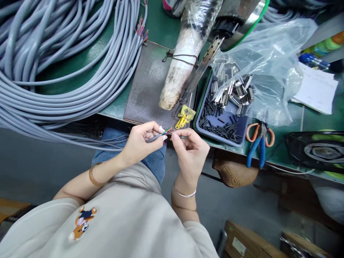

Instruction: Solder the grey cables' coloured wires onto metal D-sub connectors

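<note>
In the head view, my left hand (141,140) is closed round a grey cable (153,138) near its stripped end. Thin coloured wires (168,130), green and orange among them, fan out past the fingertips. My right hand (190,147) meets them from the other side, thumb and forefinger pinched on the wire ends. A small shiny bit shows by the right fingers, too hidden to name. Just beyond the hands lies a yellow tool or clip (182,121) on a dark board (150,80).
Coiled grey cables (80,96) cover the left of the bench. A blue tray (227,140) holds black tubes and metal connectors. Right of it lie pliers (260,141) and papers (315,91). A wrapped white-tipped nozzle (178,73) and a metal rod (200,68) reach over the board.
</note>
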Demonstrator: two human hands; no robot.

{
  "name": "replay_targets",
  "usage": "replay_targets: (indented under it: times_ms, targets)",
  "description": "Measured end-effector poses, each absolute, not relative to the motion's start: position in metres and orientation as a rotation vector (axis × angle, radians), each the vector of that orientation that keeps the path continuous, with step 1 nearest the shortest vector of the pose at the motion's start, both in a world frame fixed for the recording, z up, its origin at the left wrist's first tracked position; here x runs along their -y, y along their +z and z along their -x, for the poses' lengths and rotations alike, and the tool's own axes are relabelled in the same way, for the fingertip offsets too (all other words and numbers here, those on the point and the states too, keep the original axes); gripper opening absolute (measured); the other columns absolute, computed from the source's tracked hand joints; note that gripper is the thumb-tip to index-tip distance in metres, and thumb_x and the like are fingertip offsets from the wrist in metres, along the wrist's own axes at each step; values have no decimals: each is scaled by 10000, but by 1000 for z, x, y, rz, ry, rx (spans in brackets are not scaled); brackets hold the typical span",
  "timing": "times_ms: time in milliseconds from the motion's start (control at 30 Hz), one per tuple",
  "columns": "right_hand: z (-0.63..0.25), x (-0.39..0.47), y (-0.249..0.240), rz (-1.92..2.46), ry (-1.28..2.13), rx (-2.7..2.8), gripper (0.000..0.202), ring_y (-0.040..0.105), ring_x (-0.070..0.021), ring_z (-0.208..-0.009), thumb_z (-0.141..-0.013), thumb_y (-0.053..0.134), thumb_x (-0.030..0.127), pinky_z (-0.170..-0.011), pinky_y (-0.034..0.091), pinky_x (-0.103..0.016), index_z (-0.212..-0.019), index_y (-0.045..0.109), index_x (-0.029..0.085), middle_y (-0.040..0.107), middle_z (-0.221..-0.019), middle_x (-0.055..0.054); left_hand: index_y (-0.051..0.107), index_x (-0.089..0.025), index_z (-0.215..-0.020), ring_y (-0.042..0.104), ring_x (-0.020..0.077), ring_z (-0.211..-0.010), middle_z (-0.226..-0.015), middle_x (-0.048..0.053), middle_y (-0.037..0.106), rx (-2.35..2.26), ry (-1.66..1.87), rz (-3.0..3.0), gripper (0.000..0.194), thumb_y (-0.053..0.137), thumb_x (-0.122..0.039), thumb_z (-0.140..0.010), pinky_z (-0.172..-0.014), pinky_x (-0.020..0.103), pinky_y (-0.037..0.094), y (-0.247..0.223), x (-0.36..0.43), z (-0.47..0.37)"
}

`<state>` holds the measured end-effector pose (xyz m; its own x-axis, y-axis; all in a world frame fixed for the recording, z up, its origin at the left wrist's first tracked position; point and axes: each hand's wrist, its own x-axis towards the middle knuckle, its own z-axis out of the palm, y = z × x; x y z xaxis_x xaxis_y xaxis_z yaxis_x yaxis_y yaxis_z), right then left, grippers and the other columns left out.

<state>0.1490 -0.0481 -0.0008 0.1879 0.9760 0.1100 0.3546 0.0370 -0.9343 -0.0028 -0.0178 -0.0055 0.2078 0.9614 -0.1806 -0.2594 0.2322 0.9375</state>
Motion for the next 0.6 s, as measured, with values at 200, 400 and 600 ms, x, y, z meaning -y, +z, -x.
replay_targets:
  times_ms: [200,400,600]
  targets:
    - [-148,48,-3,1495,848,1287,131,368,-67,-526,-909,705,272,-520,283,-264,-796,735,213,563,-668,49,630,-149,-751,459,47,-540,-654,-28,601,-1038,1026,-1025,165,760,-231,-690,-509,160,388,-8,20,3]
    - [-148,46,-2,1524,887,1263,130,338,-55,-509,-868,740,314,-480,246,-246,-810,734,198,612,-698,41,635,-148,-761,455,54,-549,-639,-33,585,-1049,1015,-1113,140,746,-217,-711,-527,170,390,-11,24,2]
    - [-145,47,-1,1491,886,1294,139,293,-48,-480,-871,705,280,-457,212,-245,-763,677,197,542,-647,63,617,-154,-788,417,40,-514,-622,-61,543,-865,951,-930,245,823,-283,-758,-492,155,375,-5,18,7]
